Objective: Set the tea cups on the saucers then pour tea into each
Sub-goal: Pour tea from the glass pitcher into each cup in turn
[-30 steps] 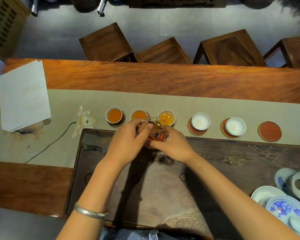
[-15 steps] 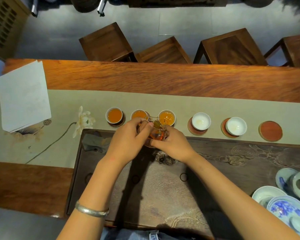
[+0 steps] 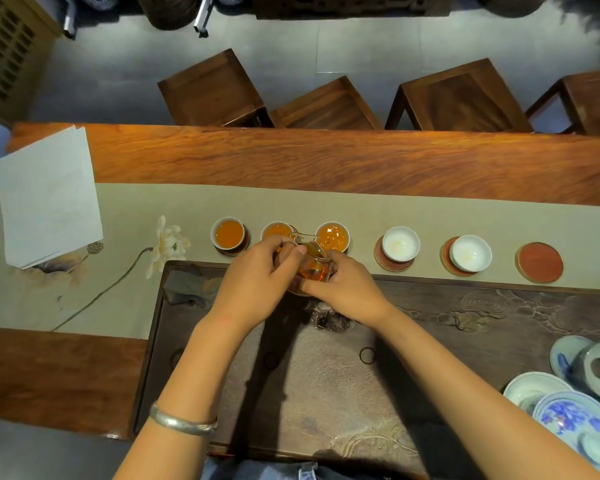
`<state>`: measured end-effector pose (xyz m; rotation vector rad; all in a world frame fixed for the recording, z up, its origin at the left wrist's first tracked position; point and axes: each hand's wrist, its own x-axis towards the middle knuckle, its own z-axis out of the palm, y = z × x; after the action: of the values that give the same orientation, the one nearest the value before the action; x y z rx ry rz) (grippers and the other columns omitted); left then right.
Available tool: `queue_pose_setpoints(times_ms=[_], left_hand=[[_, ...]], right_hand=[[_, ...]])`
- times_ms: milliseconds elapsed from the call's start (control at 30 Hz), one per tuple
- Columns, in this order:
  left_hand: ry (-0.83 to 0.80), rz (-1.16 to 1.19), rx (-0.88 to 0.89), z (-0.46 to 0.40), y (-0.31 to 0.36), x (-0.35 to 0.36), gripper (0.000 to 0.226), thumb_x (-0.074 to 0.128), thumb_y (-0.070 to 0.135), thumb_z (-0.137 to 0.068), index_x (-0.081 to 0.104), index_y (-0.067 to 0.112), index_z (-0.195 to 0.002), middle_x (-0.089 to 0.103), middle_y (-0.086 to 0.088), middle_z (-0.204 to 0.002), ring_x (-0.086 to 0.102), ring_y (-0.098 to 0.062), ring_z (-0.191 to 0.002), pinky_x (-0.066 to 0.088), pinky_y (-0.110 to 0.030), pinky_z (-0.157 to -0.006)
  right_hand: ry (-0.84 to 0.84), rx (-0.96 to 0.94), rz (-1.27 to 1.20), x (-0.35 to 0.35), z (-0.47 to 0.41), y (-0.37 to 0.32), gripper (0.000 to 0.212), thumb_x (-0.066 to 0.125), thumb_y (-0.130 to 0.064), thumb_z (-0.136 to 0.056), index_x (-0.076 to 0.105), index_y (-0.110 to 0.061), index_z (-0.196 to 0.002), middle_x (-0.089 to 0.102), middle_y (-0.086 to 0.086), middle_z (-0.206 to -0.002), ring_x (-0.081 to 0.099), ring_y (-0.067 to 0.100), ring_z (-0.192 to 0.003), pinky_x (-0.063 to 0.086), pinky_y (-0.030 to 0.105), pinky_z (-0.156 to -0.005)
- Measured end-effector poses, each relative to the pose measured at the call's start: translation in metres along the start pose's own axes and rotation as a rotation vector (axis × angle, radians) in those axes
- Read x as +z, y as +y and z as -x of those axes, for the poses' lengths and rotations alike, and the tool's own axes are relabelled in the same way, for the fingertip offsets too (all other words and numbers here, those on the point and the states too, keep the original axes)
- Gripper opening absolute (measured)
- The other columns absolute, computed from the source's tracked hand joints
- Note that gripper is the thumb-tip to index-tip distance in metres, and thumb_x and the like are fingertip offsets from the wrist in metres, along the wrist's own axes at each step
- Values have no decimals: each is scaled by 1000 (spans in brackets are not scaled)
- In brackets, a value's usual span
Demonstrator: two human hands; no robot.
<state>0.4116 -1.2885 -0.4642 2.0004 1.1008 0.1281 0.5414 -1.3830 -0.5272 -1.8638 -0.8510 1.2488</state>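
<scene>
Glass pitcher [image 3: 312,268], part full of amber tea, sits between both hands at the far edge of the dark tea tray [image 3: 465,306], its spout tipped toward 12 o'clock over the third cup [image 3: 332,236]. The left hand [image 3: 253,289] curls its fingers round the pitcher's left side; the right hand [image 3: 343,292] grips its right side and base.

That third cup looks brim-full, so more pouring would likely overflow onto its saucer and the beige runner [image 3: 326,206]. The second cup [image 3: 276,232], just at 9 o'clock of the spout, could be knocked by the left knuckles.

Contents, from 9 toward 3 o'clock: first cup [image 3: 228,232] holds tea, second and third hold tea, fourth cup [image 3: 400,243] and fifth cup [image 3: 470,253] stand empty on saucers, and the last saucer [image 3: 539,262] is bare, with no cup.
</scene>
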Motion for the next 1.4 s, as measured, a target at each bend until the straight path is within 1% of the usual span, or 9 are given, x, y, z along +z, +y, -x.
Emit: queue_pose_setpoints(times_ms=[133, 400, 600, 733, 833, 933, 1100, 1267, 1400], left_hand=[[2, 2, 7, 1, 0, 0, 26, 51, 45, -95, 61, 24, -84, 63, -2, -70, 59, -16, -65, 46, -42, -60], [-11, 28, 28, 9, -2, 0, 20, 51, 41, -96, 63, 26, -94, 67, 2, -77, 62, -13, -71, 50, -38, -64], [-49, 59, 61, 23, -6, 4, 12, 50, 35, -98, 62, 30, -100, 66, 13, -83, 59, 2, -77, 43, -20, -64], [-52, 56, 76, 37, -7, 5, 13, 51, 34, -98, 62, 29, -103, 67, 12, -87, 61, -2, -81, 50, -27, -72], [-44, 67, 82, 48, -7, 6, 14, 52, 34, -97, 63, 30, -104, 67, 12, -88, 61, -1, -81, 51, -27, -73], [-16, 92, 87, 61, -8, 8, 10, 54, 35, -95, 62, 36, -102, 66, 17, -89, 60, 3, -83, 45, -17, -68], [-3, 217, 59, 81, -8, 11, 9, 57, 34, -92, 63, 37, -98, 67, 15, -89, 61, -5, -77, 49, -25, -69], [-73, 348, 94, 97, -13, 6, 8, 59, 27, -93, 65, 30, -96, 67, 10, -88, 58, -5, -77, 48, -29, -72], [-139, 349, 144, 107, -15, -1, 8, 59, 25, -93, 66, 27, -96, 66, 11, -87, 57, -7, -78, 47, -29, -75]], right_hand=[[-1, -3, -7, 1, 0, 0, 59, 70, -72, -55, 61, -39, -104, 71, -23, -89, 65, -9, -81, 45, 15, -67], [7, 9, 22, 0, 2, 3, 72, 73, -73, -54, 59, -33, -112, 71, -19, -95, 65, -8, -83, 47, 15, -69], [31, -52, 115, -7, 4, 3, 86, 75, -72, -52, 56, -27, -122, 70, -12, -108, 66, 4, -97, 52, 24, -83], [48, -108, 188, -10, 11, 0, 99, 72, -74, -48, 50, -26, -133, 65, -16, -111, 62, 3, -98, 46, 16, -77], [57, -157, 189, -11, 19, 1, 98, 73, -72, -49, 49, -28, -133, 67, -13, -115, 63, 4, -100, 47, 16, -79], [78, -203, 196, -9, 31, 0, 96, 74, -71, -51, 49, -26, -133, 65, -14, -117, 63, 5, -102, 50, 23, -86], [119, -255, 217, -8, 57, -7, 82, 75, -70, -51, 49, -38, -122, 60, -29, -105, 60, -10, -94, 45, 8, -78], [194, -298, 248, 2, 81, -10, 80, 82, -62, -59, 54, -32, -128, 66, -17, -119, 61, -1, -107, 53, 29, -91], [296, -264, 233, 16, 105, -8, 77, 83, -60, -60, 54, -35, -127, 66, -18, -119, 60, -3, -107, 51, 23, -87]])
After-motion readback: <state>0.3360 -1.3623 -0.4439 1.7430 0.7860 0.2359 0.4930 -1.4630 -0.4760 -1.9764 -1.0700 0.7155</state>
